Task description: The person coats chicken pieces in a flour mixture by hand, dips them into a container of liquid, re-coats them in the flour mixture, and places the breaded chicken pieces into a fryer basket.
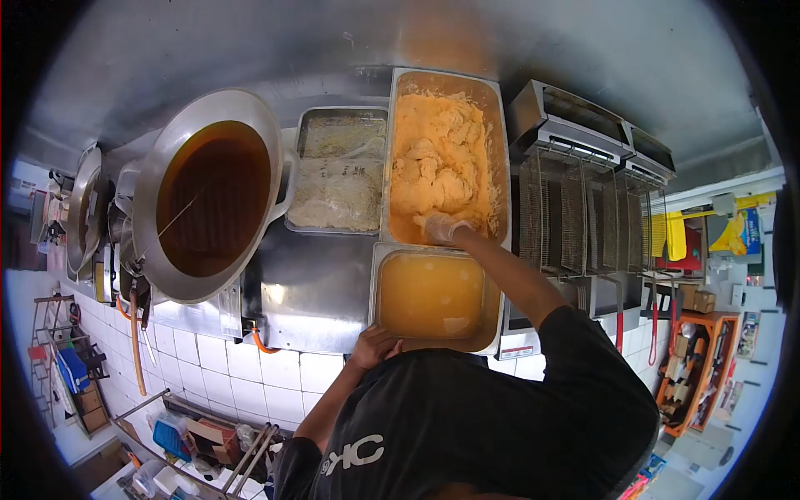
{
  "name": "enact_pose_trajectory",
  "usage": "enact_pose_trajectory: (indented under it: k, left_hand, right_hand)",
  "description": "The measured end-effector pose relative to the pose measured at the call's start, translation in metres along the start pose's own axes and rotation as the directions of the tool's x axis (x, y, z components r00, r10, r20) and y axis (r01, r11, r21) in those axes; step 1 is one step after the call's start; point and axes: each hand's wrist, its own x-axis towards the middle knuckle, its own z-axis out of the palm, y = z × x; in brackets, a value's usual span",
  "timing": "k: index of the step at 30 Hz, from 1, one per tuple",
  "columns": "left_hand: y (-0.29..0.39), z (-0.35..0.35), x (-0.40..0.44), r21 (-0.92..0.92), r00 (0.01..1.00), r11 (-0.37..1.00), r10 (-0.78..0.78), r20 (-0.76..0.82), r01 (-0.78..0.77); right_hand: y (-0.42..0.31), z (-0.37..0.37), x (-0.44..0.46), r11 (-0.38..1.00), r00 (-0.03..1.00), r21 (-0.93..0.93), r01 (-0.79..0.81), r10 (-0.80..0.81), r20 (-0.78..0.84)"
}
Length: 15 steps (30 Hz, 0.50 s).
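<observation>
My right hand (446,228), in a clear plastic glove, reaches into the near end of a deep metal pan (502,158). Orange, clumpy breading (437,154) fills that pan, and my fingertips are partly lost in it. Whether they grip a piece is hidden. Closer to my body, a second metal pan (377,287) holds cloudy yellow-orange liquid (432,292) with a few pale spots. By its near left corner is my bare left hand (377,347), with the fingers curled in. I cannot make out what, if anything, is inside them.
Left stands a large wok (279,125) of dark brown oil, a thin rod across it. A shallow tray (386,133) of greyish flour sits beside the breading. Wire fry baskets (575,212) with red handles hang over the fryer at right. A metal wall closes off the back.
</observation>
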Motion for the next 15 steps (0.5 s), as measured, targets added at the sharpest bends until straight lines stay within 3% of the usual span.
enact_pose_trajectory:
  k: [2,3,5,7,8,10,11,13,15]
  left_hand:
    - [-0.001,-0.004,0.000,-0.005,0.999,1.000,-0.016,0.051,0.016]
    - [-0.001,-0.003,-0.001,0.000,0.999,1.000,-0.014,0.049,0.014]
    - [-0.004,0.003,-0.002,0.017,1.000,1.000,-0.005,0.007,0.005]
    - [-0.007,0.004,-0.005,0.005,1.000,1.000,0.003,-0.002,-0.003]
    - [-0.008,0.005,-0.006,-0.017,1.000,1.000,0.004,-0.011,-0.005]
    - [-0.007,0.006,-0.007,-0.009,1.000,1.000,-0.009,-0.009,0.009]
    - [-0.006,0.006,-0.006,-0.007,1.000,1.000,-0.019,-0.001,0.019]
    - [-0.004,0.002,0.000,-0.007,1.000,1.000,-0.015,-0.001,0.015]
    - [0.000,0.001,-0.002,-0.011,1.000,1.000,-0.005,0.011,0.005]
  right_hand:
    - [0.014,0.037,0.039,0.983,0.994,0.178,0.047,-0.028,-0.104]
    - [0.027,0.052,0.052,0.979,0.973,0.065,0.193,-0.183,-0.138]
    - [0.033,0.050,0.062,0.943,0.929,-0.059,0.328,-0.333,-0.161]
    - [0.019,0.028,0.066,0.990,0.973,0.143,-0.020,0.053,-0.226]
    - [0.017,0.014,0.067,0.990,0.972,0.137,-0.014,0.046,-0.231]
    - [0.017,-0.015,0.072,0.975,0.940,-0.187,0.117,-0.169,-0.297]
    - [0.016,-0.027,0.076,0.976,0.940,-0.184,0.117,-0.169,-0.297]
    - [0.010,-0.038,0.083,0.992,0.869,-0.058,0.113,-0.127,-0.479]
    - [-0.007,-0.030,0.079,0.998,0.905,-0.011,0.064,-0.063,-0.420]
